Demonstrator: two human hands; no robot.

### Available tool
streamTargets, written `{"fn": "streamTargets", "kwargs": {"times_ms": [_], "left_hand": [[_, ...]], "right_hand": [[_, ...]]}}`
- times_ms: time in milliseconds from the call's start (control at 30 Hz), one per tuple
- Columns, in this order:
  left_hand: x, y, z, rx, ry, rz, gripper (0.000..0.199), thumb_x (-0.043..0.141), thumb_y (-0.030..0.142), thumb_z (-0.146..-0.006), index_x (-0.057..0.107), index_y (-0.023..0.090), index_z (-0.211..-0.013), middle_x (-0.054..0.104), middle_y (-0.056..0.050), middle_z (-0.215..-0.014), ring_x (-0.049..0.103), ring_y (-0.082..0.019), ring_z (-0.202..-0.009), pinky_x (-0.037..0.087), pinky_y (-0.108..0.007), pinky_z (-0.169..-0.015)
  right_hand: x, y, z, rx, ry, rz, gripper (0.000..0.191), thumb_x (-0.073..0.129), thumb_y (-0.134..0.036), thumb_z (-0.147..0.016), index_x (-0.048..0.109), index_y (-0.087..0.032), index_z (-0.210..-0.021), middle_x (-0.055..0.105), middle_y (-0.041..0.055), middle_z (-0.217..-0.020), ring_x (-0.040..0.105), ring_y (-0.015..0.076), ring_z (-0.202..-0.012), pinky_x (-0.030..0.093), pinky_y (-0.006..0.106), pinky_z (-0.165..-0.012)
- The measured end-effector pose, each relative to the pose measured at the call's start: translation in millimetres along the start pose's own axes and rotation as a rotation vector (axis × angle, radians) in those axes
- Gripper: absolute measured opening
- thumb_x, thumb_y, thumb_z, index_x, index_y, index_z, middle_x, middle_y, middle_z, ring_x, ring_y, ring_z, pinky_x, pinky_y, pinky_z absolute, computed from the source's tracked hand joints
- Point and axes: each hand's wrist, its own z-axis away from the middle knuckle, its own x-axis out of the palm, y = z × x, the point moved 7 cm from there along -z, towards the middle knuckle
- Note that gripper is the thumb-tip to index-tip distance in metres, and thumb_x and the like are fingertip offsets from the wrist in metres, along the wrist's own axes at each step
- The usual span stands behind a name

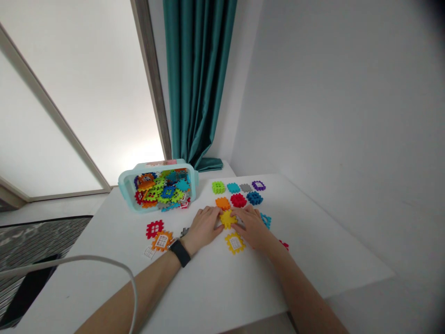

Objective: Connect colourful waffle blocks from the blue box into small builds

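Observation:
My left hand [205, 227] and my right hand [252, 227] rest on the white table [323, 250], fingertips meeting at a yellow waffle-shaped plastic block [227, 219] from opposite sides. Just below lies a yellow-framed block with a white window [235, 242]. Above my hands, two rows of coloured blocks are laid out, including a green block [218, 187], a purple block [258, 185], an orange block [223, 203] and a red block [238, 200]. Left of my left hand lies an orange-framed window block [162, 240].
A tilted pale teal plastic box [127, 188] full of mixed blocks stands at the table's far left. A white cable [86, 258] crosses over my left forearm's side. Walls rise behind and right of the table, and a teal curtain [196, 69] hangs beyond it.

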Motion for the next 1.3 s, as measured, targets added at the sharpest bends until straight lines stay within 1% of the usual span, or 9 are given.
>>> {"fn": "streamTargets", "kwargs": {"times_ms": [200, 333, 533, 633, 800, 1033, 1300], "left_hand": [[1.1, -1.0, -1.2, -0.022, -0.015, 0.001, 0.023, 0.063, 0.026, -0.088, 0.052, 0.023, -0.109, 0.066, -0.006, -0.117, 0.056, -0.027, -0.114, 0.041, -0.040, -0.090], [1.0, -0.2, -1.0, -0.011, -0.016, -0.005, 0.024, 0.063, 0.027, -0.088, 0.053, 0.022, -0.109, 0.066, -0.006, -0.117, 0.055, -0.027, -0.114, 0.041, -0.040, -0.091], [0.8, -0.6, -1.9, -0.021, -0.016, 0.007, 0.020, 0.062, 0.027, -0.087, 0.054, 0.023, -0.105, 0.067, -0.006, -0.114, 0.057, -0.028, -0.112, 0.041, -0.041, -0.091], [0.4, -0.7, -2.0, -0.034, -0.018, 0.017, 0.018, 0.062, 0.026, -0.087, 0.054, 0.023, -0.103, 0.067, -0.006, -0.113, 0.057, -0.027, -0.112, 0.041, -0.041, -0.092], [0.1, -1.1, -2.5, -0.026, -0.006, 0.043, 0.020, 0.063, 0.025, -0.086, 0.053, 0.023, -0.103, 0.067, -0.004, -0.113, 0.057, -0.027, -0.113, 0.041, -0.040, -0.092], [1.8, -2.6, -3.4, -0.023, -0.015, 0.052, 0.020, 0.062, 0.025, -0.086, 0.054, 0.023, -0.104, 0.067, -0.005, -0.113, 0.056, -0.027, -0.113, 0.041, -0.040, -0.091], [1.6, -2.5, -3.3, -0.020, -0.008, 0.057, 0.020, 0.062, 0.025, -0.086, 0.054, 0.023, -0.105, 0.067, -0.005, -0.115, 0.057, -0.027, -0.114, 0.041, -0.041, -0.093]], "right_hand": [[1.0, -0.3, -0.9, 0.017, -0.028, 0.003, 0.023, 0.059, -0.023, -0.087, 0.063, -0.024, -0.110, 0.067, 0.0069, -0.127, 0.055, 0.0289, -0.113, 0.040, 0.047, -0.096], [2.0, 0.6, -2.4, -0.004, -0.051, 0.015, 0.023, 0.060, -0.023, -0.086, 0.062, -0.024, -0.109, 0.066, 0.0076, -0.125, 0.055, 0.0288, -0.113, 0.040, 0.047, -0.097], [0.7, 6.1, -5.7, -0.053, -0.137, 0.006, 0.032, 0.060, -0.017, -0.083, 0.062, -0.025, -0.114, 0.068, 0.0065, -0.118, 0.055, 0.0282, -0.113, 0.040, 0.045, -0.099], [-2.4, 7.4, -8.0, -0.072, -0.157, 0.005, 0.030, 0.060, -0.016, -0.083, 0.064, -0.026, -0.112, 0.069, 0.0065, -0.113, 0.056, 0.0270, -0.110, 0.041, 0.044, -0.099], [-3.9, 7.3, -10.9, -0.102, -0.170, -0.020, 0.031, 0.059, -0.013, -0.084, 0.065, -0.025, -0.112, 0.069, 0.0060, -0.115, 0.056, 0.0266, -0.111, 0.039, 0.045, -0.103], [-0.4, 8.6, -13.6, -0.113, -0.182, -0.024, 0.032, 0.060, -0.013, -0.083, 0.064, -0.025, -0.112, 0.068, 0.0058, -0.118, 0.057, 0.0258, -0.111, 0.039, 0.044, -0.103], [-3.9, 1.3, -13.6, -0.148, -0.195, -0.012, 0.029, 0.060, -0.011, -0.082, 0.063, -0.023, -0.108, 0.068, 0.0064, -0.114, 0.056, 0.0263, -0.110, 0.041, 0.043, -0.101]]}}
